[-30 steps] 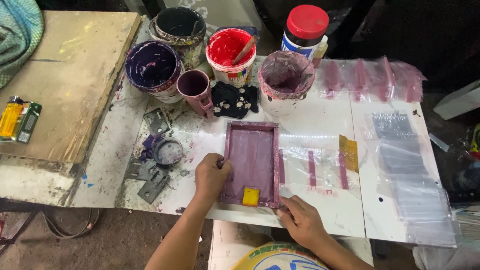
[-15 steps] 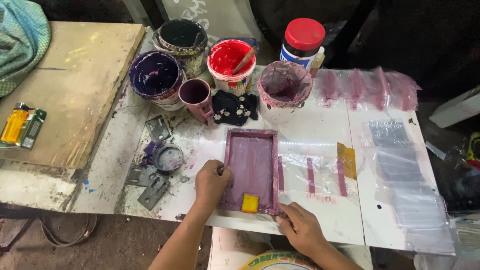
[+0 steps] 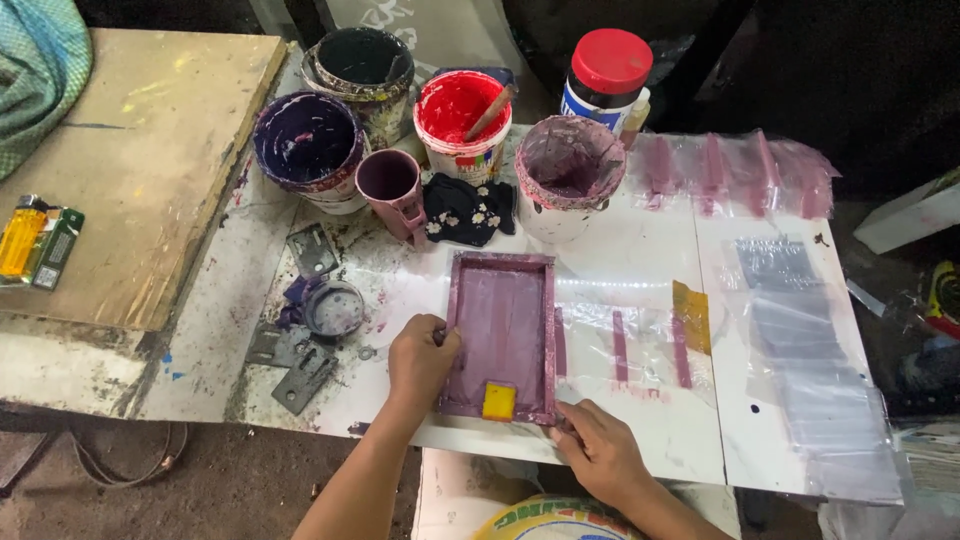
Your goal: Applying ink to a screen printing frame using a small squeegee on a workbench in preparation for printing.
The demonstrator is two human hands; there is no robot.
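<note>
1. A purple-stained rectangular screen frame lay flat on the white worktable, just in front of a dark floral cloth
2. The left hand gripped the frame's left edge, fingers curled over the rim and thumb on its inner side
3. The right hand rested at the frame's near right corner, fingers loosely bent with the tips touching the corner; whether it actually pinched the frame could not be told
4. A small yellow block sat inside the frame at its near end, between the two hands
5. Clear plastic sheets with purple stripes lay just right of the frame
6. Behind it stood a purple mug, a red paint tub, a purple-smeared bucket and a red-lidded jar
</note>
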